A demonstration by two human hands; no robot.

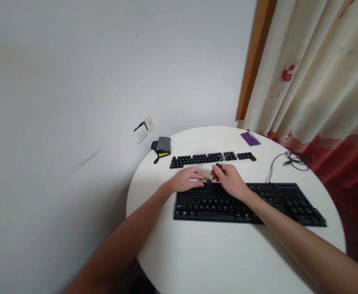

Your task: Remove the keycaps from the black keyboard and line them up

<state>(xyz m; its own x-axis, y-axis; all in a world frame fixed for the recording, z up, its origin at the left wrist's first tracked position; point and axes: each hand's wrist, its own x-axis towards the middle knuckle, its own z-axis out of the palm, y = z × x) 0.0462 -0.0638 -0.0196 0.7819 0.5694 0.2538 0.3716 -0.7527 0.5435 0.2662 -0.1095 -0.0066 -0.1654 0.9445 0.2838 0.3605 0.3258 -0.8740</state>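
Observation:
My right hand [230, 178] is closed around the black handle of a small tool [219, 165]. Thin wires seem to run from it down to the left; its working end is too small to make out clearly. My left hand [187, 179] reaches in from the left, its fingers stretched out and thumb apart from the index finger. Just beyond those fingertips is a small dark keycap [209, 181], at the top edge of a black keyboard [215, 214]. Whether the fingertips touch the keycap, I cannot tell. My right hand and forearm cover part of the keyboard.
Behind the keyboard, loose black keycaps [199, 158] lie in rows on the round white table [203, 249]. A grey pouch [164, 144] lies at the back left, a purple packet [250, 139] at the back right. The coiled cable [299, 160] lies right; a wall stands left.

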